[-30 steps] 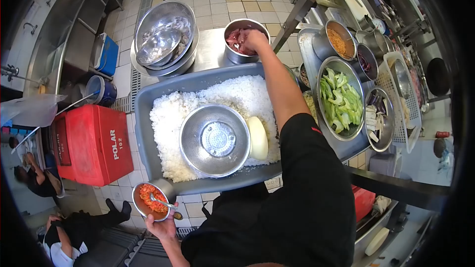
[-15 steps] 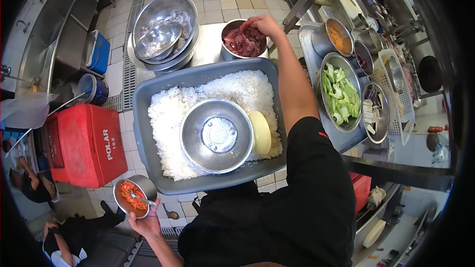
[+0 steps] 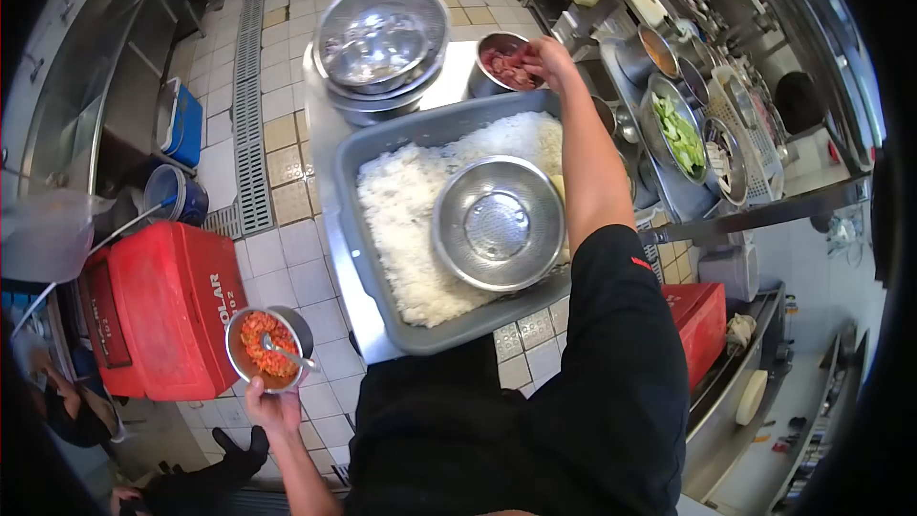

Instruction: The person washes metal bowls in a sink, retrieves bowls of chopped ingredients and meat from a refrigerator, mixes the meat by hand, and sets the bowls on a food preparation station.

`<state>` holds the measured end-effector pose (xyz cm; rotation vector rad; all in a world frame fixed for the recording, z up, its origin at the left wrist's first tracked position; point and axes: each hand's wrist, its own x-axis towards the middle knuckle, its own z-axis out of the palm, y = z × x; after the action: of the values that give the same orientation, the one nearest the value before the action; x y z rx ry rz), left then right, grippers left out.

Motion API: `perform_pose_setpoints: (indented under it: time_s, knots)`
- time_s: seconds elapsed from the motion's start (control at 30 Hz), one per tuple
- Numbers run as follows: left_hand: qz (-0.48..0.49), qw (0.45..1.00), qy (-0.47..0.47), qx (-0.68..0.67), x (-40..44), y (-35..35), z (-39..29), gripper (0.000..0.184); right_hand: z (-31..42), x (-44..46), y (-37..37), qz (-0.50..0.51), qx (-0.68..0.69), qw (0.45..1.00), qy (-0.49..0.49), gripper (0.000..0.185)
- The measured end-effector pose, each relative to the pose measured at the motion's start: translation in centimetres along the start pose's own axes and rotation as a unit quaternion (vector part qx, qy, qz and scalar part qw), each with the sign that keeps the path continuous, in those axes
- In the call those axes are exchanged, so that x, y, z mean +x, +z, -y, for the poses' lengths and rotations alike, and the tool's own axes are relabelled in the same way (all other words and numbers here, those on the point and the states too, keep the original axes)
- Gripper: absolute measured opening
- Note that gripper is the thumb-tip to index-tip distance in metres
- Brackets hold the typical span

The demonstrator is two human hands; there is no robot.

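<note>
A small metal pot (image 3: 299, 327) rests in my left hand (image 3: 275, 408), fingers closed around its base. It holds finely chopped orange-red food (image 3: 263, 339) and a metal spoon (image 3: 287, 354) leaning over the rim. Reaching forward, my right hand (image 3: 551, 63) is closed on the right rim of a metal pot (image 3: 485, 84) of dark red raw meat (image 3: 511, 67); its fingertips are partly hidden. Between my arms, a grey tub (image 3: 420, 336) of white rice (image 3: 406, 229) carries a perforated metal bowl (image 3: 500, 223). A pale yellow piece shows beside that bowl, mostly behind my right arm.
Stacked metal basins (image 3: 382, 86) stand behind the tub on a steel table (image 3: 367, 320). At right, a rack holds a bowl of green vegetables (image 3: 680, 139) and other pots. A red cooler (image 3: 162, 311) is at left. People stand at lower left and far back.
My view has turned, so the tub and basins appear further right. My left hand has lifted the small pot slightly. My right hand stays at the meat pot, now nearer its right rim.
</note>
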<state>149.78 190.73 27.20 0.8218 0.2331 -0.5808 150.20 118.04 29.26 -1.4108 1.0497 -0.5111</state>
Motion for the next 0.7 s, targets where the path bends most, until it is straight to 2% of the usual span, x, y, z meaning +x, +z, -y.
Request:
perform_pose_setpoints:
  time_s: [0.1,0.13,0.23,0.27,0.33,0.4,0.43,0.47,0.5,0.57,0.6,0.7]
  knots:
    - [0.018,0.999,-0.017,0.024,1.6,-2.4,-3.5,0.077,0.0,-3.8,2.6,-0.006,-0.053,0.998,-0.015,0.049]
    - [0.027,0.999,-0.018,0.029,2.2,-2.3,-4.5,0.077,-1.5,-2.6,3.2,-0.036,-0.101,0.994,-0.014,0.044]
    - [0.054,0.997,-0.026,0.042,4.2,-2.8,-6.9,0.074,-3.7,-3.9,5.6,-0.056,-0.130,0.981,-0.131,0.037]
    - [0.065,0.996,-0.031,0.048,5.1,-2.7,-7.5,0.073,-2.5,-7.0,7.9,-0.069,-0.048,0.989,-0.125,0.029]
    - [0.092,0.993,-0.028,0.062,6.9,-2.1,-8.5,0.069,-1.3,-10.0,11.6,-0.021,0.014,0.994,-0.107,0.037]
    - [0.103,0.992,-0.048,0.048,8.5,-1.3,-8.9,0.068,0.0,-12.2,15.3,0.017,-0.040,0.993,-0.106,0.053]
    - [0.118,0.991,-0.051,0.037,10.1,-0.5,-9.0,0.067,-0.4,-11.8,16.3,0.067,-0.071,0.990,-0.103,0.065]
    - [0.142,0.987,-0.069,0.041,11.6,-0.5,-8.8,0.067,-0.6,-11.9,17.5,0.095,-0.094,0.981,-0.140,0.072]
    - [0.171,0.981,-0.062,0.068,11.8,2.3,-9.0,0.067,-0.1,-11.6,19.2,0.049,-0.169,0.979,-0.101,0.068]
    - [0.202,0.972,-0.079,0.088,14.1,4.0,-8.9,0.068,0.0,-13.0,21.2,0.059,-0.069,0.993,-0.080,0.051]
    - [0.218,0.969,-0.087,0.077,15.0,5.0,-8.9,0.069,0.6,-13.6,21.4,0.077,-0.061,0.993,-0.071,0.048]
    - [0.258,0.958,-0.111,0.054,18.2,8.6,-9.2,0.070,1.2,-13.3,21.6,0.034,-0.057,0.996,-0.053,0.043]
